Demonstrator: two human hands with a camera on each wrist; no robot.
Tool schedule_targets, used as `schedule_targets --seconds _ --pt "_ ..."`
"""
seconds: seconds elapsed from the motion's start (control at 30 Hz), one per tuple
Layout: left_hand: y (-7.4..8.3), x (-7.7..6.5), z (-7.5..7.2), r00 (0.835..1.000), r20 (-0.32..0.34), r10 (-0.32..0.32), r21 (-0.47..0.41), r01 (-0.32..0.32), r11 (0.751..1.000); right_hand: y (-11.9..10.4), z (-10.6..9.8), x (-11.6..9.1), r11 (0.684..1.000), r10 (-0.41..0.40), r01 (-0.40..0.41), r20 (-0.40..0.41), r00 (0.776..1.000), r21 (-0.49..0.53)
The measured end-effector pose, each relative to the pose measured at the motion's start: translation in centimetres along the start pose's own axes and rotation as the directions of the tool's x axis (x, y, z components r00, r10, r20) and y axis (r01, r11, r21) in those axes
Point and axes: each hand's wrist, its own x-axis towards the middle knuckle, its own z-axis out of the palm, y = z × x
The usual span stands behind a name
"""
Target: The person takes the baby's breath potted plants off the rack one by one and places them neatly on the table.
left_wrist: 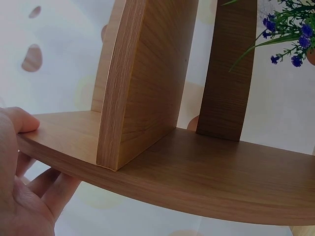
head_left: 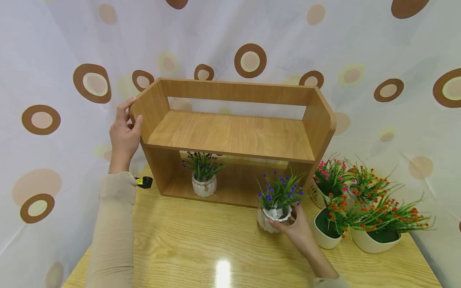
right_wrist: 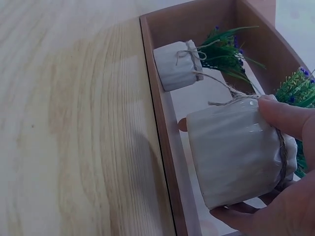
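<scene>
My left hand (head_left: pixel 125 134) grips the left side panel of a two-tier wooden shelf (head_left: pixel 230 132), thumb on the inner face and fingers behind, as the left wrist view also shows. With my right hand (head_left: pixel 298 229) I hold a white ceramic flowerpot (right_wrist: pixel 236 152) of purple flowers (head_left: pixel 281 192), twine tied round its neck. In the head view it is in front of the lower tier's right end. A similar white pot (head_left: pixel 204 186) with dark purple flowers stands on the lower tier, left of the middle.
Right of the shelf, several potted flowers crowd together: a pink-flowered pot (head_left: pixel 318 192), and orange-flowered ones such as a white pot (head_left: pixel 376 241). A small black object (head_left: pixel 145 182) lies by the shelf's left side. The wooden table (head_left: pixel 187 244) lies below, a patterned curtain (head_left: pixel 216 36) behind.
</scene>
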Motion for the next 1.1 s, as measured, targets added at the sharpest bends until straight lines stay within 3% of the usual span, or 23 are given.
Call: schedule_targets --seconds 0.37,0.6,1.1 --pt "0.0 0.1 -0.1 1.000 -0.002 -0.004 -0.001 0.004 1.000 -0.1 -1.1 -1.9 0.988 0.152 -0.151 0.060 0.987 -0.020" --pt "-0.2 0.1 -0.2 1.000 -0.007 -0.007 0.000 0.007 1.000 0.4 -0.8 -2.1 0.995 0.098 -0.099 0.046 0.994 0.029" --pt "-0.2 0.0 0.1 1.000 -0.004 0.000 -0.019 0.000 1.000 1.7 -1.0 -2.0 0.987 0.157 -0.160 0.071 0.985 0.030"
